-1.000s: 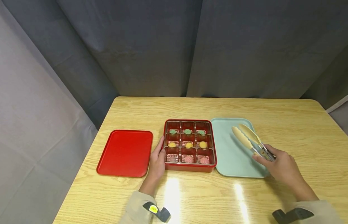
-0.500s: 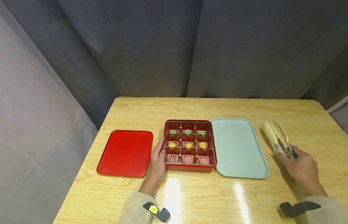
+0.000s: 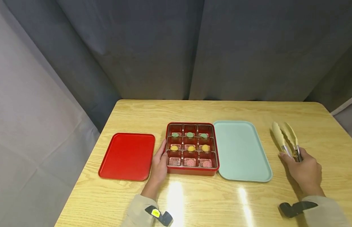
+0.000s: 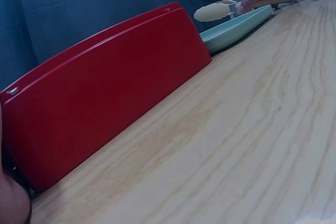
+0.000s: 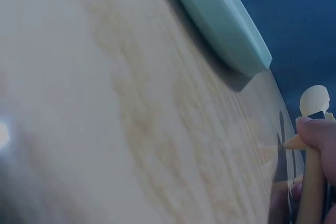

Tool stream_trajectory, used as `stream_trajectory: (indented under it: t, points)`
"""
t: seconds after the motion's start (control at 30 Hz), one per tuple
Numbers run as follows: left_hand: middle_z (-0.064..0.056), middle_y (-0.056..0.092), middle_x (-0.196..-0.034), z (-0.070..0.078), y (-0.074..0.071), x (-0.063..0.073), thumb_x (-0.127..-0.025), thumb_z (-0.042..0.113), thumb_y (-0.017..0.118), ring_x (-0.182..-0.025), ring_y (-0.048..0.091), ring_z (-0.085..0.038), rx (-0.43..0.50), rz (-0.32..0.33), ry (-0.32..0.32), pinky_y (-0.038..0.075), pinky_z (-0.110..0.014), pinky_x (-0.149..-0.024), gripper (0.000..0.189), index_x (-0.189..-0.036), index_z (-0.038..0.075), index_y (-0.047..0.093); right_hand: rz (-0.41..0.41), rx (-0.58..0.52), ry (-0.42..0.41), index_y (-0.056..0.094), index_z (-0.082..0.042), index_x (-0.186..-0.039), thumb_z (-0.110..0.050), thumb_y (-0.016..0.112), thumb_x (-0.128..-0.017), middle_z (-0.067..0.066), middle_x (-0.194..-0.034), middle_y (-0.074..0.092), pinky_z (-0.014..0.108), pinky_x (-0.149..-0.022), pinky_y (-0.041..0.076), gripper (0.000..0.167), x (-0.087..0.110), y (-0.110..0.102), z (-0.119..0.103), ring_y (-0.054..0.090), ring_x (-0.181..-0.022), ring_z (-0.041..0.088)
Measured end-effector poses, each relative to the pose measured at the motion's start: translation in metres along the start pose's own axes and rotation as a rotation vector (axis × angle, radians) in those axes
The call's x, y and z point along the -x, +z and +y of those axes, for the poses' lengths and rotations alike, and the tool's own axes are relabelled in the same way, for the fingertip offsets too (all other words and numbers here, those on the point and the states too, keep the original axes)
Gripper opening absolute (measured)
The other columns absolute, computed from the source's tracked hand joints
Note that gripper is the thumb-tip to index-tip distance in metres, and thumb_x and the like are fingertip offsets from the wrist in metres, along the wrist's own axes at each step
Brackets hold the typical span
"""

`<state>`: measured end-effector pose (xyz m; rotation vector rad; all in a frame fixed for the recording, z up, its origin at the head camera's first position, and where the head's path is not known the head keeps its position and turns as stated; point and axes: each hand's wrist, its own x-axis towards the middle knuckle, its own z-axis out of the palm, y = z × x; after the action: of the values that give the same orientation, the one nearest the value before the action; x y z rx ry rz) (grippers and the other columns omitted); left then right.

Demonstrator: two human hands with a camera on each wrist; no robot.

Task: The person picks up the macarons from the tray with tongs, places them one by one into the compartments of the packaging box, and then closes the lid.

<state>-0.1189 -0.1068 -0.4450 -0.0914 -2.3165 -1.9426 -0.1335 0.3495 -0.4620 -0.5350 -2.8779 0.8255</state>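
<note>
A red box [image 3: 192, 171] with a divided insert stands mid-table. Small green pieces [image 3: 190, 134] lie along its back row, yellow ones [image 3: 205, 148] in the middle row, and two pink ones [image 3: 191, 162] in the front row's middle and right compartments. The front left compartment shows its bare ribbed floor. My left hand [image 3: 159, 164] rests along the box's left side, fingers extended against the wall. Right of the pale green tray [image 3: 242, 154], my right hand [image 3: 304, 171] grips metal tongs with cream tips [image 3: 279, 135]. The tips are spread, with nothing between them.
A flat red square lid or tray [image 3: 127, 156] lies to the left of the box. The green tray sits right up against the box's right side. Grey curtains [image 3: 153, 50] hang behind the wooden table [image 3: 210, 201].
My right hand has carried the tongs rightward from over the green tray to beyond its right edge. The tong tips drew closer, then spread again. My left hand stays at the box.
</note>
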Motion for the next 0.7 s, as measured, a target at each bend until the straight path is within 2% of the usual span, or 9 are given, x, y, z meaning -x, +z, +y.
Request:
stream_trajectory:
  t: [0.03, 0.07, 0.37, 0.53, 0.63, 0.7]
  points:
    - [-0.011, 0.026, -0.153, 0.0, 0.0, 0.001, -0.096, -0.003, 0.031, -0.138, 0.029, -0.027, 0.001, -0.002, -0.001, 0.021, -0.043, -0.115, 0.052, -0.148, 0.003, 0.027, 0.006, -0.004, 0.003, 0.032, 0.005, -0.143, -0.054, 0.054, -0.088, 0.041, -0.12, 0.049, 0.056, -0.062, 0.044, 0.083, -0.001, 0.0, 0.0, 0.048, -0.098, 0.059]
    - [-0.009, 0.025, -0.153, -0.001, 0.0, 0.001, -0.096, -0.003, 0.032, -0.142, 0.02, -0.025, -0.006, -0.002, -0.001, 0.019, -0.042, -0.115, 0.052, -0.148, 0.004, 0.027, 0.013, -0.007, 0.004, 0.034, 0.005, -0.142, -0.054, 0.054, -0.088, 0.04, -0.119, 0.05, 0.054, -0.06, 0.044, 0.083, -0.001, 0.001, 0.001, 0.049, -0.098, 0.059]
    - [-0.012, 0.027, -0.153, -0.003, -0.003, 0.005, -0.096, -0.003, 0.032, -0.142, 0.022, -0.027, -0.012, 0.025, 0.005, 0.021, -0.044, -0.115, 0.052, -0.148, 0.003, 0.028, 0.003, -0.002, 0.02, 0.037, 0.006, -0.136, -0.059, 0.054, -0.086, 0.041, -0.116, 0.05, 0.051, -0.054, 0.042, 0.084, -0.01, 0.005, 0.0, 0.048, -0.097, 0.061]
    - [-0.011, 0.026, -0.153, -0.005, 0.0, 0.001, -0.096, -0.003, 0.032, -0.142, 0.02, -0.027, 0.02, 0.004, 0.009, 0.02, -0.044, -0.115, 0.053, -0.148, 0.004, 0.027, -0.062, 0.011, 0.094, 0.019, 0.008, -0.144, -0.066, 0.05, -0.084, 0.044, -0.127, 0.038, 0.059, -0.062, 0.043, 0.101, -0.013, -0.002, -0.001, 0.04, -0.106, 0.063]
    - [-0.008, 0.027, -0.153, -0.016, 0.002, -0.004, -0.097, -0.001, 0.033, -0.142, 0.02, -0.024, 0.033, -0.021, 0.008, 0.02, -0.043, -0.115, 0.053, -0.149, 0.008, 0.028, -0.097, 0.009, 0.154, 0.004, 0.012, -0.145, -0.068, 0.051, -0.081, 0.047, -0.131, 0.03, 0.062, -0.069, 0.042, 0.113, -0.011, -0.002, 0.002, 0.036, -0.111, 0.063]
    - [-0.006, 0.028, -0.153, -0.027, 0.004, -0.007, -0.098, 0.002, 0.033, -0.142, 0.021, -0.021, 0.033, -0.027, 0.007, 0.02, -0.043, -0.115, 0.053, -0.149, 0.013, 0.028, -0.104, 0.0, 0.174, 0.002, 0.014, -0.144, -0.069, 0.054, -0.079, 0.048, -0.131, 0.028, 0.063, -0.07, 0.042, 0.118, -0.009, -0.001, 0.004, 0.036, -0.111, 0.063]
